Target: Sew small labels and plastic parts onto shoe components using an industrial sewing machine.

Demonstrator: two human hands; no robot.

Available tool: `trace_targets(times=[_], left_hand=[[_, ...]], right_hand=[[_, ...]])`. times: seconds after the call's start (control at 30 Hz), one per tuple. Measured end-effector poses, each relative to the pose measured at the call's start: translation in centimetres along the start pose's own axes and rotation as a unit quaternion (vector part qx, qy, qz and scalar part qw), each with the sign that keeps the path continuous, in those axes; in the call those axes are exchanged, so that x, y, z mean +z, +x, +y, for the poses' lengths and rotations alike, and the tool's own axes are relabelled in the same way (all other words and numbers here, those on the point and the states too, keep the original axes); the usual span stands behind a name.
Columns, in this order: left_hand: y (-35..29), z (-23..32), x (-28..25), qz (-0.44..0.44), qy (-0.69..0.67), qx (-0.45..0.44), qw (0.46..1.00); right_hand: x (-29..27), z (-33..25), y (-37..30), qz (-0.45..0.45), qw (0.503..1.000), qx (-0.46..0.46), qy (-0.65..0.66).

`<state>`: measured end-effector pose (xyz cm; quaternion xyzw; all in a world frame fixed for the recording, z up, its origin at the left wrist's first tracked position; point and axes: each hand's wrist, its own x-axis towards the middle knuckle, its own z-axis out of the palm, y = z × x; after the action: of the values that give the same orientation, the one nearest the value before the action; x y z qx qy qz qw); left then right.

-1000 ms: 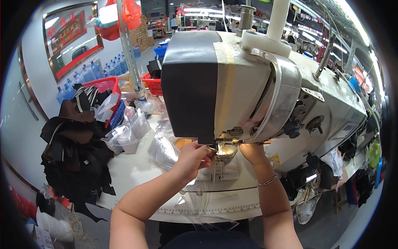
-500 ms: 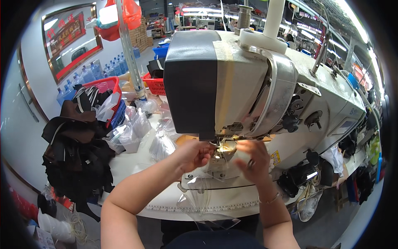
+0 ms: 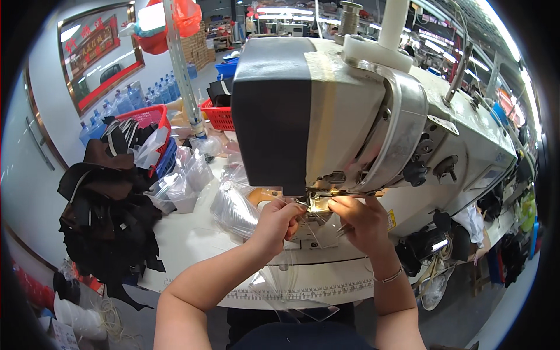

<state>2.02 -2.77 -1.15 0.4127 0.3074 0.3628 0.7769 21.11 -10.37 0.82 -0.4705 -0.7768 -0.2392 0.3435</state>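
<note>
A sewing machine (image 3: 344, 111) with a dark grey end cover fills the middle, its needle area lit from within. My left hand (image 3: 277, 226) is closed in a pinch just left of the needle; what sits between its fingertips is too small to tell. On the other side, my right hand (image 3: 363, 224) has its fingers bent together, fingertips by the lit presser area, their grip partly hidden. Clear plastic sheet (image 3: 321, 230) shows between the hands under the needle. More clear plastic (image 3: 277, 286) hangs over the table's front edge, across a printed ruler strip (image 3: 326, 290).
Dark fabric pieces (image 3: 108, 216) lie heaped at the left. Clear plastic bags (image 3: 233, 207) lie behind my left forearm. Red baskets (image 3: 219, 116) stand farther back. Right of the machine are a black device (image 3: 429, 242) and cords. A metal post (image 3: 181, 64) rises at the back left.
My right hand, blurred before, has moved in to the needle area and is steady. The left hand stays pinched beside the needle. The view has shifted slightly.
</note>
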Motion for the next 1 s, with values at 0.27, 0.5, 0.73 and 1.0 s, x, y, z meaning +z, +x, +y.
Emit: trace_targets(times=[0.27,0.5,0.73,1.0], left_hand=[[-1.0,-0.9,-1.1,0.031,0.120,0.062,0.990],[1.4,-0.7,-4.7,0.086,0.628,0.594,0.496],[3.0,2.0,-3.3,-0.027,0.541,0.720,0.434],[3.4,1.2,-4.6,-0.089,0.546,0.691,0.465]], right_hand=[[1.0,2.1,-0.3,-0.009,0.998,0.037,0.055],[0.8,1.7,0.1,0.012,0.998,0.010,0.056],[-1.1,-1.5,-1.6,0.055,0.995,-0.051,-0.070],[-0.9,-3.3,-1.3,0.014,0.990,-0.068,-0.124]])
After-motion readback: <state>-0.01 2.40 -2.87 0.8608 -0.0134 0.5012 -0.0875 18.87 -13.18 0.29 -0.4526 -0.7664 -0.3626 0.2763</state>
